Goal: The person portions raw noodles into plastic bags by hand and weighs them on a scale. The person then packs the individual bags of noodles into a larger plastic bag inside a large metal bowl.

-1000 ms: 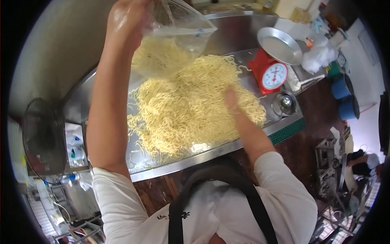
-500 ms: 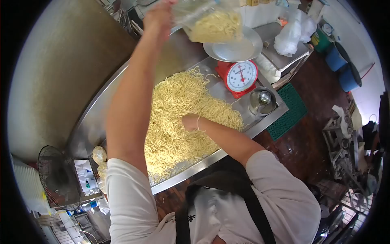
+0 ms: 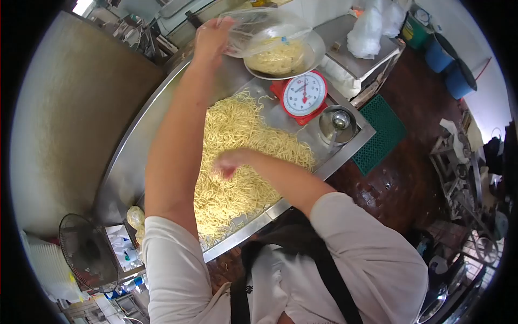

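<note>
My left hand (image 3: 212, 39) grips the open edge of a clear plastic bag (image 3: 243, 32) at the top. The noodles in the bag (image 3: 278, 58) rest on the round metal pan (image 3: 314, 49) of a red scale (image 3: 305, 94). My right hand (image 3: 231, 162) is just over the large heap of yellow noodles (image 3: 232, 124) on the metal table; its fingers are blurred and partly hidden, so their hold cannot be made out.
A metal bowl with a ladle (image 3: 338, 123) stands at the table's right corner. White plastic bags (image 3: 367, 35) lie on a side counter. A fan (image 3: 88, 252) is at lower left. A green mat (image 3: 379, 132) and blue bins (image 3: 440, 54) are on the right.
The bag of noodles has come down onto the scale pan, with my left hand still on it. My right hand has lifted out of the heap and moved left.
</note>
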Action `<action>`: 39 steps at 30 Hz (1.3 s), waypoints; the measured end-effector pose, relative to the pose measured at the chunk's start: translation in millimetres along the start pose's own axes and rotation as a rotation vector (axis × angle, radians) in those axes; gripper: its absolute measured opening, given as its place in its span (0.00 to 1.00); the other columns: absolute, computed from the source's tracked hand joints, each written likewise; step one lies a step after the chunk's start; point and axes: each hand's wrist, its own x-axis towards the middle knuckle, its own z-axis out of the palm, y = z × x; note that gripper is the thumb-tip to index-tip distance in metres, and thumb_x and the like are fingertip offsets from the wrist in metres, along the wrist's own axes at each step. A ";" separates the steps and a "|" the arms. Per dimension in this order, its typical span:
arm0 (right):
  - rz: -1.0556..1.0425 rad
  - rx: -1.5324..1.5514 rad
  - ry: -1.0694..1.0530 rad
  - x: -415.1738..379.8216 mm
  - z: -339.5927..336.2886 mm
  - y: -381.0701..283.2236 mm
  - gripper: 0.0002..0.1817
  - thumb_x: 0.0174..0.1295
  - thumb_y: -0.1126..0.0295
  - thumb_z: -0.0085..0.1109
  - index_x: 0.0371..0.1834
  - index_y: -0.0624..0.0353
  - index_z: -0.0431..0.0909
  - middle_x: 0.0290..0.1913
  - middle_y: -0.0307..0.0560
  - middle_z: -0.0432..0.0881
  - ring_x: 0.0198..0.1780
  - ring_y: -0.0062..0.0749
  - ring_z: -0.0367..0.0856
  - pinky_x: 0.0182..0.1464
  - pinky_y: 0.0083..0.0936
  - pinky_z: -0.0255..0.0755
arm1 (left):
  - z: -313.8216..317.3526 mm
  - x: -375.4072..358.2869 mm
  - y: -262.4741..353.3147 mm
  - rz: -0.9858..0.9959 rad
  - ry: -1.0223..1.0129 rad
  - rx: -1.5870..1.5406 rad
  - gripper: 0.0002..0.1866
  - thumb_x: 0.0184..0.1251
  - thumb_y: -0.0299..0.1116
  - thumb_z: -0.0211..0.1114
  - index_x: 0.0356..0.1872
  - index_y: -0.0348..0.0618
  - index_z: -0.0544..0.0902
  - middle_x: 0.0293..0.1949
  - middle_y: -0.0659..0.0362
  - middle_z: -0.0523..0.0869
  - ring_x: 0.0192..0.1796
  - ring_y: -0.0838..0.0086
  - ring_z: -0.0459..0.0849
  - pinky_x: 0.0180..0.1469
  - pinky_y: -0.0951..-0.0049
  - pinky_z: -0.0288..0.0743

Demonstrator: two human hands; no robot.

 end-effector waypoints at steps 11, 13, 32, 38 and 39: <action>0.197 -0.994 0.164 -9.5 34.6 64.2 0.11 0.50 0.74 0.58 0.33 0.67 0.86 0.34 0.61 0.86 0.34 0.52 0.85 0.36 0.48 0.76 | 11.5 -29.4 25.3 -0.030 0.080 0.449 0.34 0.54 0.51 0.74 0.53 0.31 0.80 0.39 0.52 0.87 0.30 0.66 0.85 0.29 0.72 0.82; 0.113 -0.938 0.207 -20.3 38.1 62.2 0.10 0.51 0.74 0.57 0.30 0.68 0.86 0.33 0.62 0.85 0.34 0.53 0.84 0.36 0.48 0.76 | 11.3 -28.0 23.2 -0.049 0.118 0.410 0.36 0.54 0.53 0.73 0.55 0.31 0.79 0.39 0.52 0.86 0.32 0.68 0.86 0.28 0.73 0.81; -0.012 -0.626 0.565 -59.0 88.1 95.3 0.14 0.63 0.66 0.57 0.51 0.56 0.80 0.45 0.58 0.85 0.48 0.54 0.82 0.52 0.43 0.76 | -252.8 -403.0 -321.4 -0.650 -0.182 1.092 0.16 0.69 0.31 0.54 0.54 0.35 0.76 0.57 0.36 0.77 0.57 0.45 0.79 0.59 0.53 0.75; -0.492 -0.880 0.864 7.4 134.0 3.0 0.24 0.62 0.64 0.63 0.59 0.64 0.73 0.53 0.58 0.81 0.54 0.52 0.80 0.58 0.40 0.73 | -281.4 -358.3 -146.7 -0.161 0.251 0.607 0.11 0.63 0.22 0.59 0.45 0.34 0.82 0.38 0.42 0.85 0.41 0.46 0.83 0.46 0.58 0.77; -0.559 -0.854 1.010 15.2 156.6 -42.0 0.27 0.62 0.64 0.63 0.62 0.65 0.71 0.54 0.58 0.80 0.56 0.53 0.79 0.61 0.41 0.72 | -290.2 -347.1 -114.9 -0.173 0.205 0.588 0.10 0.63 0.23 0.59 0.44 0.33 0.82 0.38 0.43 0.85 0.39 0.49 0.83 0.45 0.61 0.77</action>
